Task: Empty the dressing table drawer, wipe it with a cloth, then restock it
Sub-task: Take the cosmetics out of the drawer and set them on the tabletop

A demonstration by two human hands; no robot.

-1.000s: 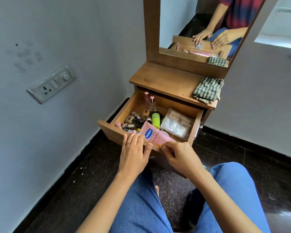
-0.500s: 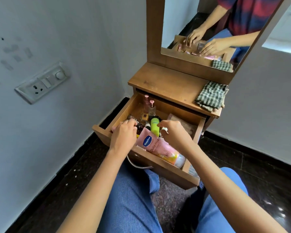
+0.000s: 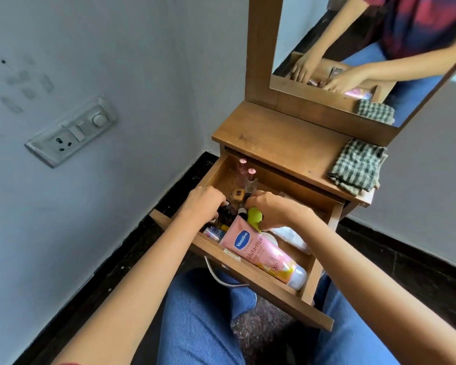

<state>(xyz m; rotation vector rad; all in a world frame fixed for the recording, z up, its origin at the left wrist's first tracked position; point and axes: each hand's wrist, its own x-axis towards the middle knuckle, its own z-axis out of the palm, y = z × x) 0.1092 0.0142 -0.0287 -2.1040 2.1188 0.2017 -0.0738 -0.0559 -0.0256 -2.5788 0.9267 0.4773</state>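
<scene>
The wooden drawer (image 3: 258,291) of the dressing table is pulled far out over my lap. A pink Vaseline tube (image 3: 263,251) lies along its front. My right hand (image 3: 277,209) curls round a lime green bottle (image 3: 254,218) in the middle of the drawer. My left hand (image 3: 203,204) reaches into the left part, fingers curled among small dark bottles (image 3: 221,219); what it grips is hidden. Two pink-capped bottles (image 3: 245,175) stand at the back. A clear plastic packet (image 3: 290,237) lies at the right, partly under my right arm.
A green checked cloth (image 3: 357,167) lies folded on the right of the dressing table top (image 3: 274,143). The mirror (image 3: 366,48) above reflects my arms. A wall with a switch plate (image 3: 71,130) stands close at the left. The floor is dark stone.
The drawer has come further out. Both hands moved from its front edge into the drawer; the right one now grips the green bottle, and the left sits among the small bottles.
</scene>
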